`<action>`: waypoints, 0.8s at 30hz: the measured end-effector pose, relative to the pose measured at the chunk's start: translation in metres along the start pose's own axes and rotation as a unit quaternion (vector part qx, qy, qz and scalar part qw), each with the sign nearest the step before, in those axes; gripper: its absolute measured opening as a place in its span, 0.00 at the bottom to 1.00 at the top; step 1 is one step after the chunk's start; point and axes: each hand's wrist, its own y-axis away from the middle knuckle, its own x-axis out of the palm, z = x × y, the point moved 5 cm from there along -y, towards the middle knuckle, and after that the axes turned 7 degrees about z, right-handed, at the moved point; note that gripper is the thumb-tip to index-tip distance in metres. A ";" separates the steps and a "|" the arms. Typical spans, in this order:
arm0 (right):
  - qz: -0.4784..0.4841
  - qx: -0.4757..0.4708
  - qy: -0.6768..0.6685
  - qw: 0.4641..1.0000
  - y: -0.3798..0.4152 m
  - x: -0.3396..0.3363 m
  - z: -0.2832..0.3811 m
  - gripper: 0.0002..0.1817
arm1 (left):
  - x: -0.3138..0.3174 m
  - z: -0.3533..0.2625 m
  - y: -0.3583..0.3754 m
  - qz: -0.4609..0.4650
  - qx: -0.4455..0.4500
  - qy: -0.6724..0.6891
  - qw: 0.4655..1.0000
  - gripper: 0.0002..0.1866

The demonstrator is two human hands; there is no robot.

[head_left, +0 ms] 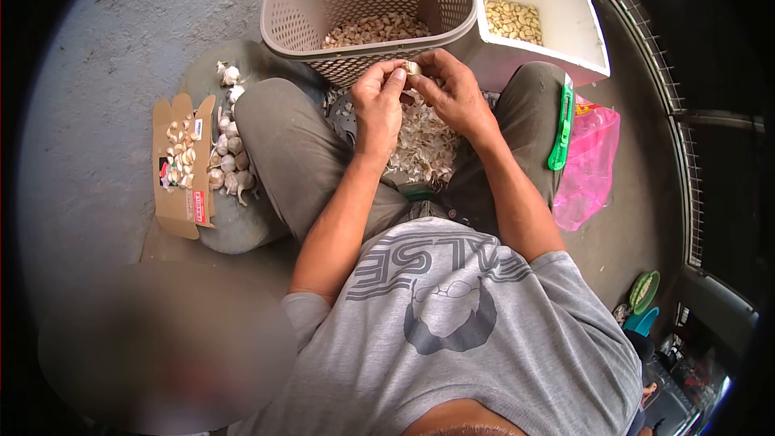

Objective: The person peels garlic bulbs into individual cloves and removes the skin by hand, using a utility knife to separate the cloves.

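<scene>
My left hand (377, 105) and my right hand (457, 97) meet above my lap, fingertips pinched on one garlic clove (412, 69). Below them, between my knees, lies a heap of papery garlic skins (424, 145). Just beyond my hands stands a tan perforated basket (278, 20) with many garlic cloves (375, 30) in its bottom. To its right, a white foam box (557, 8) holds pale, peeled-looking cloves (513, 21).
Left of my knee are whole garlic bulbs (230, 153) and a flattened cardboard box (165, 214) bearing loose cloves (182, 149). A green utility knife (562, 129) rests on my right knee, beside a pink plastic bag (585, 169). Green and blue basins (644, 292) sit far right.
</scene>
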 end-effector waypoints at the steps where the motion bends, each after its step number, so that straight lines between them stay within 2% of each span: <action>1: -0.015 -0.018 0.000 1.000 -0.001 0.000 -0.004 0.14 | 0.003 -0.003 0.000 0.002 -0.017 -0.002 1.000 0.09; 2: -0.031 -0.036 0.000 0.999 -0.001 -0.001 -0.006 0.14 | 0.005 -0.003 -0.001 0.012 -0.013 -0.014 1.000 0.08; 5: -0.020 0.017 0.013 1.000 0.002 -0.002 0.002 0.13 | 0.006 0.001 -0.001 0.030 -0.016 -0.039 0.999 0.08; 8: 0.002 0.010 0.114 0.993 0.004 -0.002 0.014 0.13 | -0.002 0.007 -0.002 0.031 -0.036 -0.013 0.999 0.08; 11: 0.009 0.021 0.143 0.989 0.002 -0.006 0.010 0.13 | -0.002 0.008 -0.001 0.035 -0.019 -0.071 0.997 0.09; 12: 0.021 0.046 0.049 0.997 0.001 -0.009 0.003 0.13 | 0.001 0.004 -0.001 0.043 0.001 -0.118 0.992 0.09; 14: 0.042 0.097 -0.141 0.984 0.002 -0.012 -0.009 0.12 | -0.001 0.006 -0.001 0.058 -0.030 -0.047 0.997 0.09; 17: 0.058 0.146 -0.149 0.976 0.007 -0.013 -0.001 0.11 | -0.002 -0.002 -0.002 0.068 -0.042 0.001 0.997 0.08; 18: 0.051 0.147 -0.160 0.975 0.006 -0.011 0.004 0.11 | -0.002 -0.004 -0.003 0.068 -0.037 0.002 0.997 0.08; 21: -0.008 0.002 -0.090 0.996 -0.001 -0.010 -0.003 0.11 | 0.002 -0.008 -0.003 0.079 -0.026 -0.041 0.996 0.08; 22: -0.044 -0.048 0.032 0.997 -0.001 -0.011 0.000 0.12 | 0.003 -0.008 -0.004 0.094 -0.013 -0.068 0.993 0.08; 23: -0.031 -0.026 0.050 0.998 0.001 -0.011 -0.005 0.13 | 0.004 -0.008 -0.004 0.108 -0.001 -0.095 0.990 0.08; 24: -0.017 -0.004 0.068 0.998 0.004 -0.010 0.003 0.13 | 0.005 -0.009 -0.001 0.095 -0.046 -0.092 0.990 0.08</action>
